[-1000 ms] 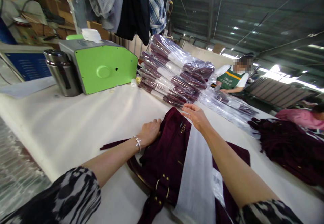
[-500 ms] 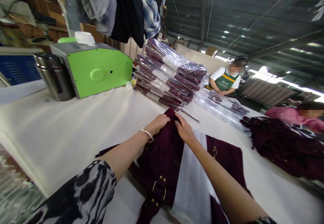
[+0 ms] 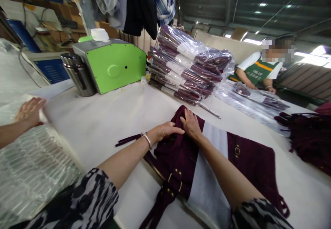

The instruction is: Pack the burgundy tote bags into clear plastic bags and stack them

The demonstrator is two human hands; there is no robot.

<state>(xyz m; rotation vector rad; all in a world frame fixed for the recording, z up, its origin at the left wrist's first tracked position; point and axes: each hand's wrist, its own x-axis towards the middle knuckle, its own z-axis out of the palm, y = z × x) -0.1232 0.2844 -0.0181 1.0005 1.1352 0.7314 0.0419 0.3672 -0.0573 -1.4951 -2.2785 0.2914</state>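
Note:
A burgundy fabric bag [image 3: 252, 172] with gold-coloured buckles and dangling straps lies flat on the white table. A whitish sheet band [image 3: 210, 180] crosses its middle. My left hand [image 3: 163, 131], with a bangle at the wrist, is closed on the bag's gathered far-left part, its thumb stretched across the fabric. Beside it my right hand [image 3: 191, 122] lies on the bag close to the sheet, fingers extended and pressing down. Part of the bag is hidden under my forearms.
Several plastic-wrapped burgundy bags [image 3: 181, 72] are stacked behind. A green machine [image 3: 121, 67] and steel flask [image 3: 79, 75] stand left. Another person's hand [image 3: 29, 113] is over clear plastic packaging [image 3: 38, 167]. A person in a green apron [image 3: 260, 70] works across the table [image 3: 85, 118].
My right hand has gone from pinching the bag's far tip to lying on it with fingers spread. My left hand has shifted nearer me along the bag. Another person's hand has appeared at left.

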